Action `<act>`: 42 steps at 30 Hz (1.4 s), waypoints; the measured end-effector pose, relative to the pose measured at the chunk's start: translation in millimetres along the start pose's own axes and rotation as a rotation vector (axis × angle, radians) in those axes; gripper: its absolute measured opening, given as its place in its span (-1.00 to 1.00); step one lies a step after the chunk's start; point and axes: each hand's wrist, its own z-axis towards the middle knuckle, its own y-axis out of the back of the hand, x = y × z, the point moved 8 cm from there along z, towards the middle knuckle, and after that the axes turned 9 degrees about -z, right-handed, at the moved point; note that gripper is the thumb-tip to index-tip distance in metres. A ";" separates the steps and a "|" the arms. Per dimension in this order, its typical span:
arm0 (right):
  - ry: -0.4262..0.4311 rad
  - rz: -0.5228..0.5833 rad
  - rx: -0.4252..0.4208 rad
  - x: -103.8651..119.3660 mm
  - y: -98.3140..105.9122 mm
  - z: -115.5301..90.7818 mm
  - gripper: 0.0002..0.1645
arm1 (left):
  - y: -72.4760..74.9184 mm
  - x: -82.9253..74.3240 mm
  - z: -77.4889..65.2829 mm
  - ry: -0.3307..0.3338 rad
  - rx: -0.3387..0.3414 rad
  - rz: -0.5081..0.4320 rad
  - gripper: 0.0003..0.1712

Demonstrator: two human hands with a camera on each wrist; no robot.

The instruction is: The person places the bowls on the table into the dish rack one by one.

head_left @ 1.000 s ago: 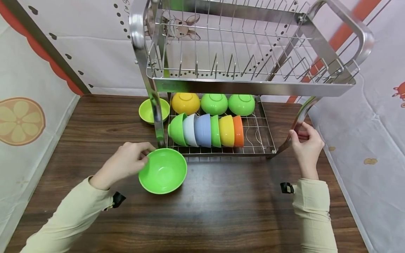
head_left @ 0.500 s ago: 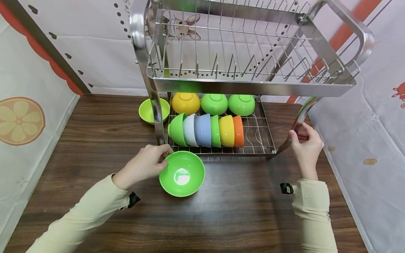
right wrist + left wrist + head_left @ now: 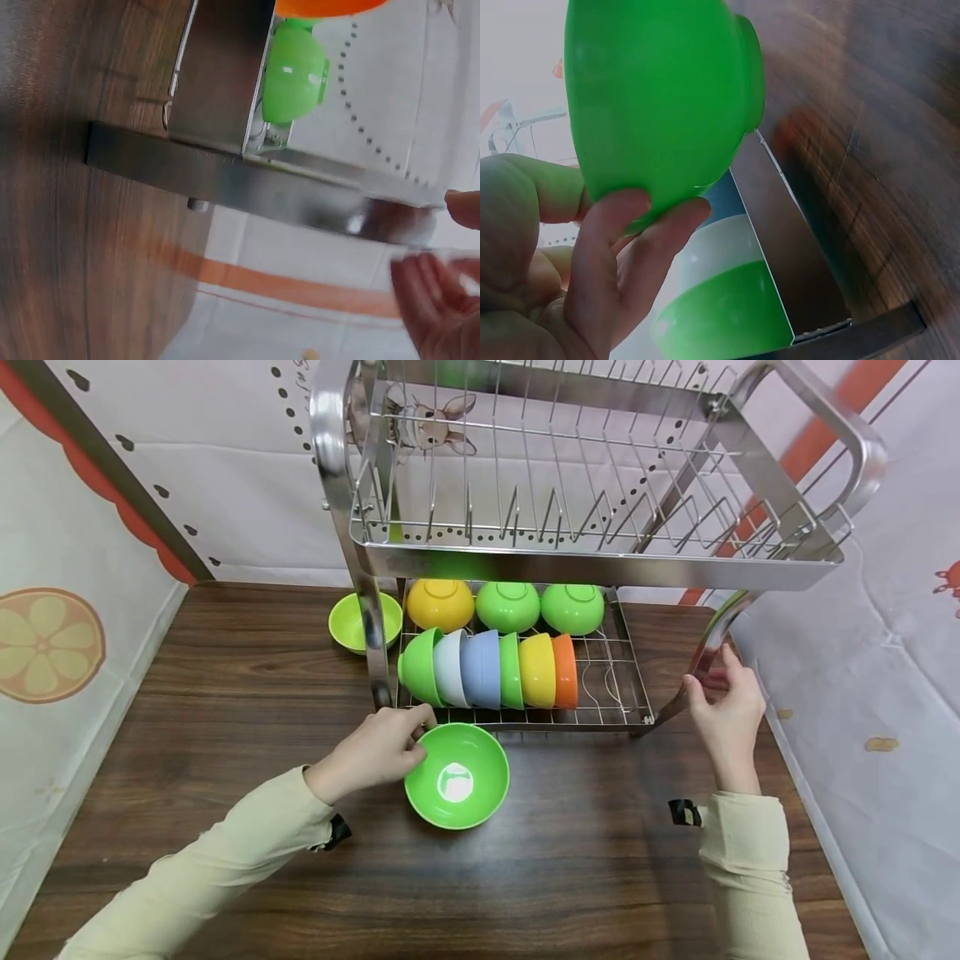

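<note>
My left hand (image 3: 382, 747) pinches the left rim of a green bowl (image 3: 459, 777), whose open side shows in the head view. In the left wrist view, the fingers (image 3: 667, 225) lie against the outer wall of this bowl (image 3: 656, 97), close to the rack's front bar. Above the right end of the lower tier, my right hand (image 3: 727, 718) holds the right post of a metal dish rack (image 3: 708, 652), thumb on one side and fingers on the other. On the lower tier, a front row of bowls (image 3: 480, 668) in green, white, blue, yellow and orange stands on edge.
Behind that row lie an upside-down yellow bowl (image 3: 441, 606) and two green bowls (image 3: 508, 607). A lime bowl (image 3: 345, 622) sits on the wooden table (image 3: 247, 693) left of the rack. The wire upper tier (image 3: 600, 564) overhangs the lower one.
My left hand has carried the green bowl rightward along the front of the rack. My right hand has stayed at the post, its thumb and fingers spread slightly wider.
</note>
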 end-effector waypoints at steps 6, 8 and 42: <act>0.273 0.021 -0.015 54.4 8.8 -21.5 -0.32 | -0.1 -1.5 4.9 -0.008 -0.010 -0.005 -0.79; 0.403 0.066 0.020 80.0 8.5 -32.1 -0.37 | 0.2 -2.0 6.7 -0.012 -0.015 0.007 -0.80; 1.302 0.095 0.325 206.3 -39.5 -170.0 -0.82 | -2.6 -9.9 15.7 -0.021 0.001 0.053 -0.83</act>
